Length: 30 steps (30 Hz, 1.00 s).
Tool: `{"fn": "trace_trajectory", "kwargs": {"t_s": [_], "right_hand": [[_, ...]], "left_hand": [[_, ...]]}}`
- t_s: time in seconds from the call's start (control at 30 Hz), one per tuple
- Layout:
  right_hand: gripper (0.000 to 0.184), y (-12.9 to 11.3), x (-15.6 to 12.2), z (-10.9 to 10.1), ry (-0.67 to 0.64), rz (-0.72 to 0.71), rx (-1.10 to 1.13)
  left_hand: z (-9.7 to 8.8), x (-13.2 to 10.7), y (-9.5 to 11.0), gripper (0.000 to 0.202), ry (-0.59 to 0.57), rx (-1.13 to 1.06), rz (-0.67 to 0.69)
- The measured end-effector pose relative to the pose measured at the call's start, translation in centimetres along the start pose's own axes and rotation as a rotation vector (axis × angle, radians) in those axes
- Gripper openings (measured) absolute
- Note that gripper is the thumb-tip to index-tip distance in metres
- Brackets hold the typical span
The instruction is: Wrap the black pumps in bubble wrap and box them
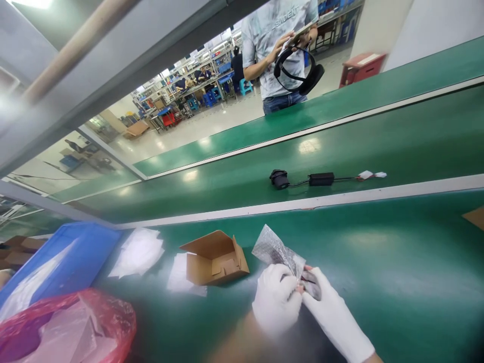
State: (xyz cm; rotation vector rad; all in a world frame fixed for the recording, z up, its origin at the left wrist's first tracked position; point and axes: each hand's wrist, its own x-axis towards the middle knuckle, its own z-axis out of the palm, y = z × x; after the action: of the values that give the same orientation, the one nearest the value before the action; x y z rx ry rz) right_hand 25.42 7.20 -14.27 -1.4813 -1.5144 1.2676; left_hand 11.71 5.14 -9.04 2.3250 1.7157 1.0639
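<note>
Lying nearest the hands: a cardboard box (215,259), open with its flaps up, just to the left of the left hand and not touching it.
White sheets: one stack (138,252) left of the box, well apart from the hands; a smaller sheet (179,275) tucked against the box's left side.
Blue tray (64,262): at the far left edge of the table, with white material inside.
Red bag (68,322): crumpled plastic at the lower left corner, in front of the tray.
Table (397,272): green top, bare to the right of the hands.
Belt (416,141): green strip beyond the table's pale edge; on it lies a black cable unit (320,179) with a round black piece at its left end and a white plug at its right.
Person across the belt (272,40): standing, holding a black headband (298,70) and a flat device; their hands are far from the table.
Bubble bag (274,249): held up just above the table near the lower middle, its open end pointing up and left; a dark part (312,285) shows at its lower end.
Left hand (276,300): white glove, fingers curled narrow and pinched on the bag's lower end.
Right hand (328,310): white glove, fingers closed on the same end, over the dark part, fingertips meeting the left hand's.
</note>
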Motion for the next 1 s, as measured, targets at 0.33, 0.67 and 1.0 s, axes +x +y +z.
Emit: {"fn": "trace_trajectory", "kwargs": {"t_s": [0.33,0.67,1.0], "right_hand": [[0.041,-0.5,-1.2,-0.1,0.193,-0.104,-0.403],[0.050,-0.3,1.5,-1.3,0.086,0.142,-0.080],[0.067,-0.2,-0.4,-1.7,0.211,0.147,0.046]], "left_hand": [[-1.0,0.6,0.8,0.008,-0.242,-0.047,0.158],[-7.0,-7.1,1.5,0.097,-0.455,-0.256,-0.762],[-1.3,-6.6,2.1,0.111,-0.563,-0.431,-0.702]]}}
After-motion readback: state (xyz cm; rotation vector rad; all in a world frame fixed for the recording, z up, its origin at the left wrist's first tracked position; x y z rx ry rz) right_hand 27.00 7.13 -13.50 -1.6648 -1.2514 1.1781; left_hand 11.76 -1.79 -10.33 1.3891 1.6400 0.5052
